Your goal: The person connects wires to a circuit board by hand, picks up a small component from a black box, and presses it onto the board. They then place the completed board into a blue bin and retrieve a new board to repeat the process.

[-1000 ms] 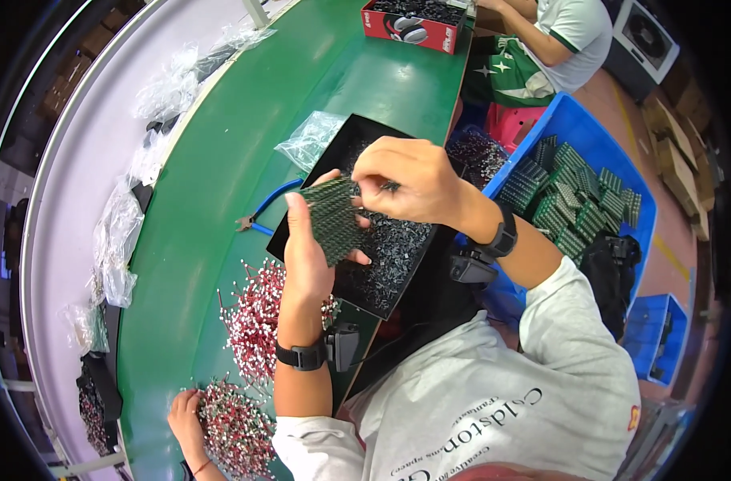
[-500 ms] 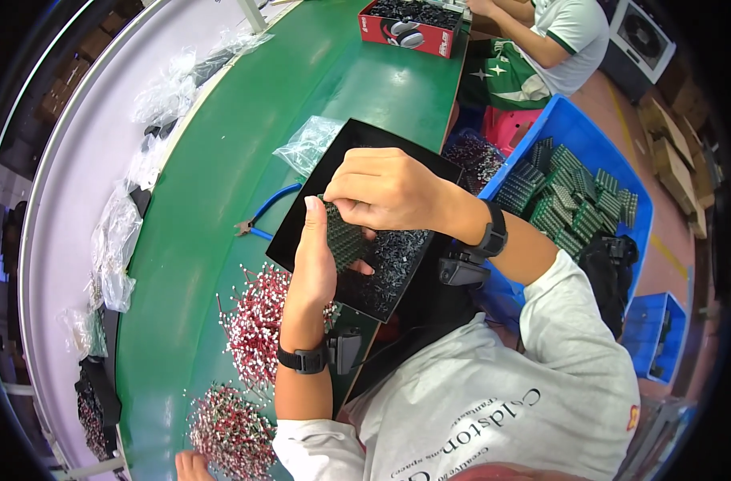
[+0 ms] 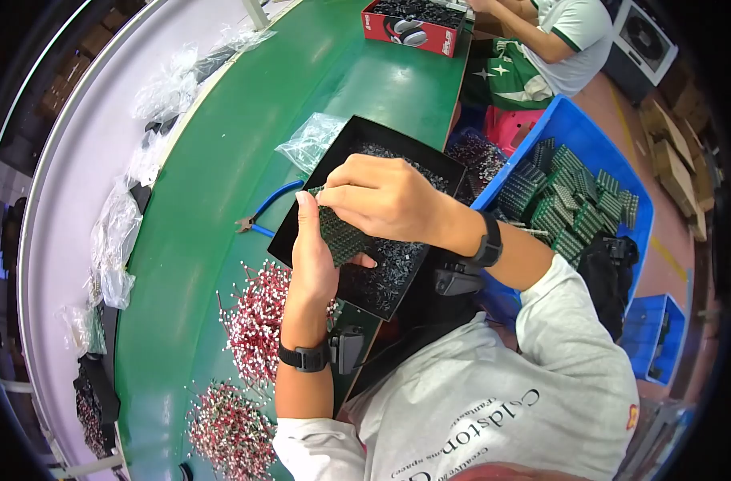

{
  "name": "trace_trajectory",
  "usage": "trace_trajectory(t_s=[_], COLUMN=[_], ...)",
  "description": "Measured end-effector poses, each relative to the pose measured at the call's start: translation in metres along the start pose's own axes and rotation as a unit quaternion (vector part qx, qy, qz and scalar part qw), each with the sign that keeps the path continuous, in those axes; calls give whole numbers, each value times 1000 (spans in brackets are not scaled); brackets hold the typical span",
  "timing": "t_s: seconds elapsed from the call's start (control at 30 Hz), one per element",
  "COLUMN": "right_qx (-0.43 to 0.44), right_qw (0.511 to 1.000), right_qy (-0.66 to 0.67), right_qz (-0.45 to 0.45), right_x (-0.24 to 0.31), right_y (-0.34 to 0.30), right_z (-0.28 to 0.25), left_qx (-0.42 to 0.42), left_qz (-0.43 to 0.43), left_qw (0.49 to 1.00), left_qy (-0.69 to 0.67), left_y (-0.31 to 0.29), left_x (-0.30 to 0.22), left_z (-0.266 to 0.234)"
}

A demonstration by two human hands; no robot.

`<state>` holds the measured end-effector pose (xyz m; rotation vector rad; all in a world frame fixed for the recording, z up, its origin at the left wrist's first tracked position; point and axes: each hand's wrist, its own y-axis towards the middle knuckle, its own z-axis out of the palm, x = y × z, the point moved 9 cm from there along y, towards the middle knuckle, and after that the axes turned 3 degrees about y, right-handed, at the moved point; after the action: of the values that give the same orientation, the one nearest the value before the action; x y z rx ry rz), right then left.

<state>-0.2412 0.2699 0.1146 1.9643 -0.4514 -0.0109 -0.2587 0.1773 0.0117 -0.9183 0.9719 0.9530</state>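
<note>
My left hand (image 3: 313,255) is closed on a dark green circuit board panel (image 3: 343,237) covered in rows of small parts. Its thumb lies along the panel's left edge, and fingertips show beneath the lower right side. My right hand (image 3: 388,196) pinches at the panel's upper left corner, close to the left thumb tip; whatever sits between those fingers is hidden. Both hands are over a black open box (image 3: 420,146), whose floor is strewn with small black pieces (image 3: 391,268).
Blue-handled cutters (image 3: 261,215) and a clear plastic bag (image 3: 313,140) lie left of the box. Nearer are two piles of red and white wires (image 3: 257,325). A blue bin (image 3: 606,144) at right holds many green panels. Beyond, another person (image 3: 570,40) sits near a red box (image 3: 413,34).
My right hand has shifted slightly and its fingers are bent differently, uncovering more black pieces behind it. Another hand at the lower left edge has left the view.
</note>
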Motion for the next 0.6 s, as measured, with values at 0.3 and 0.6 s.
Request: trace_trajectory(t_s=[0.3, 0.6], right_qx=[2, -14], right_qw=[997, 999], right_qy=[-77, -51], right_qz=[-14, 9], right_x=[10, 6], right_y=[-3, -5], right_z=[5, 5], left_qx=[-13, -18], left_qz=[7, 12], left_qw=[1000, 1000], left_qy=[11, 16], left_y=[1, 0], left_x=[-1, -1], left_z=[-4, -3])
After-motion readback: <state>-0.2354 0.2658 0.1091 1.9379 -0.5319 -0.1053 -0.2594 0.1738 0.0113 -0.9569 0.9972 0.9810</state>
